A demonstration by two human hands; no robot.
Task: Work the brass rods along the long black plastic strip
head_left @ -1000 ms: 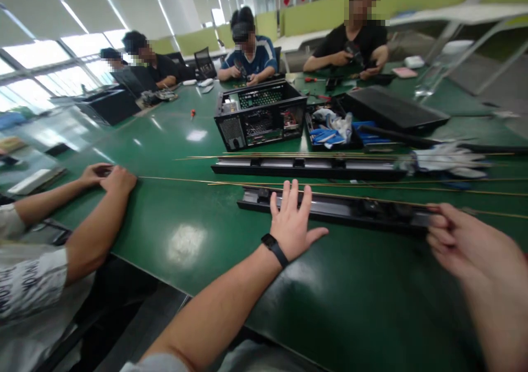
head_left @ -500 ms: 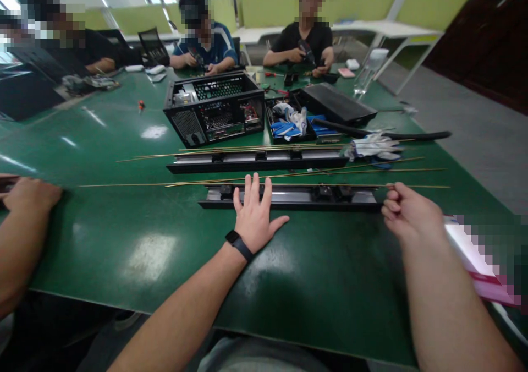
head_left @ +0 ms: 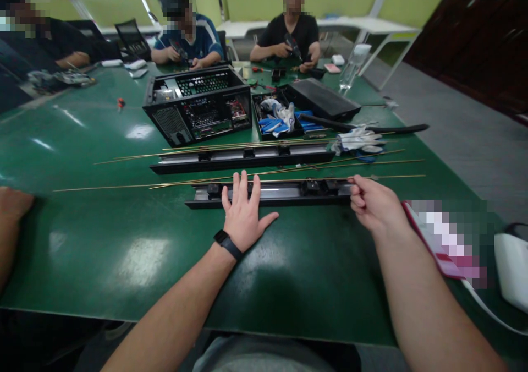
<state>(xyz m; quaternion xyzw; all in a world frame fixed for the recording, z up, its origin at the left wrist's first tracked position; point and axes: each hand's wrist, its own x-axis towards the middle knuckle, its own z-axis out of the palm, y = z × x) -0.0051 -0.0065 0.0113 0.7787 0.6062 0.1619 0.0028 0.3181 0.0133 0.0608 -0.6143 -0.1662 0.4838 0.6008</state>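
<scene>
My left hand [head_left: 243, 215] lies flat with fingers spread, its fingertips resting on a long black rail [head_left: 284, 192] that lies across the green table [head_left: 124, 251]. A black watch sits on that wrist. My right hand [head_left: 373, 204] is closed at the rail's right end, fingers curled around it or around one of the thin brass rods [head_left: 124, 186] running along it; which one I cannot make out. A second black rail [head_left: 243, 158] lies parallel just behind, with more rods on it.
An open black computer case [head_left: 198, 105], a tray with blue and white gloves [head_left: 278, 119], a black flat panel [head_left: 322, 99] and loose white gloves [head_left: 358, 140] lie behind. Other people work at the far side. Another person's hand [head_left: 12, 204] rests at the left. A white object [head_left: 511, 267] sits at the right.
The view has swung right and the neighbour's arms have slid out to the left. My right hand has shifted left along the rail's right end. My left hand stays flat on the rail.
</scene>
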